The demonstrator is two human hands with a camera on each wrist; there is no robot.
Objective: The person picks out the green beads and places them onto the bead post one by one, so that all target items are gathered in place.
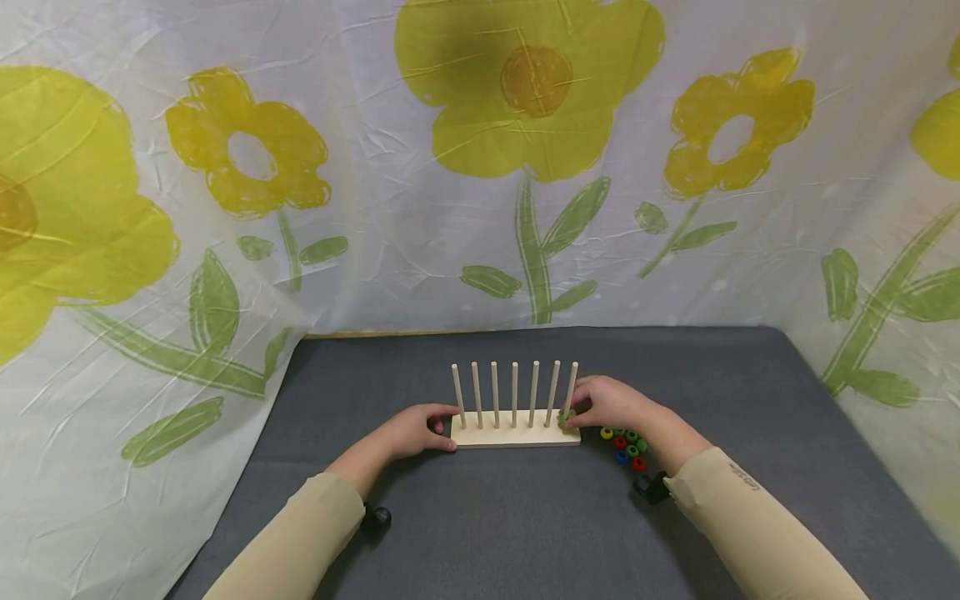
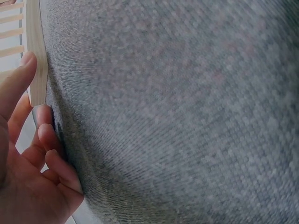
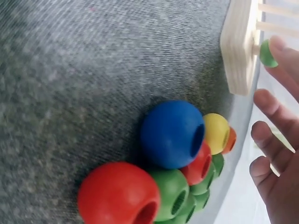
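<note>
A pale wooden peg board (image 1: 491,439) with a row of several upright dowels lies on the dark grey cloth. My left hand (image 1: 410,430) grips its left end, the thumb on one edge and a finger round the end; in the left wrist view the other fingers are curled beside the board (image 2: 38,70). At the rightmost dowel (image 1: 572,387), my right hand (image 1: 613,403) pinches a green bead low down near the base. The right wrist view shows this bead (image 3: 267,54) at the dowel's foot, the remaining fingers spread apart from it.
Right of the board, under my right wrist, sits a cluster of loose beads: blue (image 3: 170,134), red (image 3: 117,193), yellow (image 3: 216,133), and several green (image 3: 170,191). Flower-printed white sheeting (image 1: 390,208) hangs behind and beside the dark table (image 1: 510,517).
</note>
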